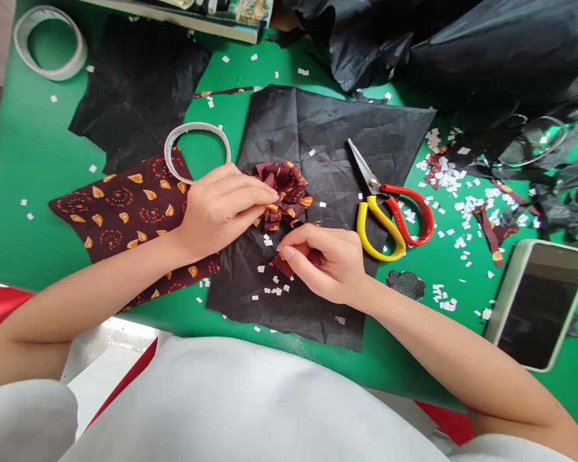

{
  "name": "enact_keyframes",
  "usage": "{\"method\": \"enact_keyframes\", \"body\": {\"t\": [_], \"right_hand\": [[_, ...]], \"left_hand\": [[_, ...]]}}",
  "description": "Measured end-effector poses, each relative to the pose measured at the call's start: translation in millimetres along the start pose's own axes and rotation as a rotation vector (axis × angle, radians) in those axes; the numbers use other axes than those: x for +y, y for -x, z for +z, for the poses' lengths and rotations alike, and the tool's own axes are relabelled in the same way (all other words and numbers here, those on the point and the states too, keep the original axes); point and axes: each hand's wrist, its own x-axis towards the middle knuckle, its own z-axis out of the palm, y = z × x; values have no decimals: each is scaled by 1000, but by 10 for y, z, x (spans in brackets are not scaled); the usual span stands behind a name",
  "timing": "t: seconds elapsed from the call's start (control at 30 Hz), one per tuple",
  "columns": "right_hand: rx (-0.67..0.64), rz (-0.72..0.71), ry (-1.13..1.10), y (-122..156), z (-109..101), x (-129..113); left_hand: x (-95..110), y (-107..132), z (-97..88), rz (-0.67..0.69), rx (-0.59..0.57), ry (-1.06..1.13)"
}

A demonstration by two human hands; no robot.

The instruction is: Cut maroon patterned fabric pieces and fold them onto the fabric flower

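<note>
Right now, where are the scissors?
In the head view, the scissors lie right of centre, ahead and to the right of the right hand, mostly on the central black sheet, with the red handle reaching past its edge.

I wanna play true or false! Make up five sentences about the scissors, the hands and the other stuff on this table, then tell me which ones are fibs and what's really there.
1. The scissors have one red handle and one yellow handle. True.
2. The person is cutting with the scissors. False: they lie beside the right hand, partly on the black sheet.
3. The left hand has its fingers on the bunched maroon cloth. True.
4. Nothing lies to the right of the scissors. False: a phone is one thing there.
5. Little white bits are scattered on the green table. True.
</note>
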Motion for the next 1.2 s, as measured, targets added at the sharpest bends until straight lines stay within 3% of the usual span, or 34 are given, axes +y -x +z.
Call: {"method": "enact_keyframes", "body": {"t": [0.1,0.33,0.53,0.73,0.97,1.2], "right_hand": [[-3,-3,-3,3,4,8],[-7,-4,-8,1,0,6],[-12,-12,6,0,6,16],[-14,-25,-3,0,3,19],[-17,-8,9,4,1,10],[-16,-15,1,2,2,8]], "left_hand": [[-6,11,-5,-12,-40,-4],[-9,9,22,36,-15,-19],[-5,0,15,-20,-120,-40],[-24,19,13,-10,-149,-31],[-25,-2,-34,119,-125,-136],[-29,-41,-90,252,-182,-194]]}}
